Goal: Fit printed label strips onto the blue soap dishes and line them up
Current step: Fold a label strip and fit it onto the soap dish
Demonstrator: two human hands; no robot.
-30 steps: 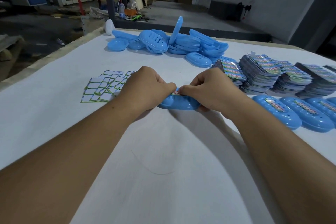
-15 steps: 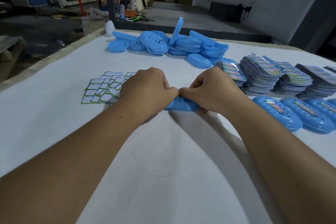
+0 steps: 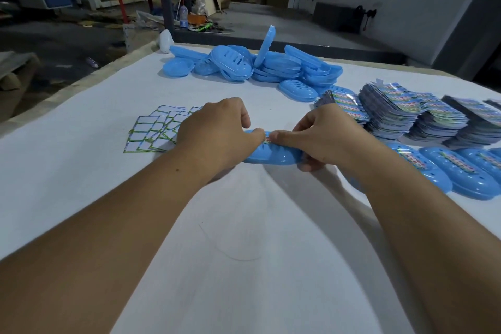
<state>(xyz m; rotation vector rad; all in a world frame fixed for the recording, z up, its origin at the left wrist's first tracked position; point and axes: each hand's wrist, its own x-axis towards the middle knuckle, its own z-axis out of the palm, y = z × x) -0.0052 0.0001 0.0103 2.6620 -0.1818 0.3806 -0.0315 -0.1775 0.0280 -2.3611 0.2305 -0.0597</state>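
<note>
a heap of unlabelled blue dishes point(image 3: 252, 68) lies at the far side of the white table point(image 3: 81, 184), printed strip stacks point(image 3: 393, 114) and labelled dishes point(image 3: 461, 173) to the right, small cards point(image 3: 154, 130) to the left. left hand point(image 3: 217, 130) and right hand point(image 3: 328, 133), fingers curled, grip the soap dish point(image 3: 271, 153) at the table's centre, thumbs pinching its label strip point(image 3: 267, 139); its long axis runs left-right.

Dim, bluish light, soft shadows under the forearms, and wide-angle bending at edges.
</note>
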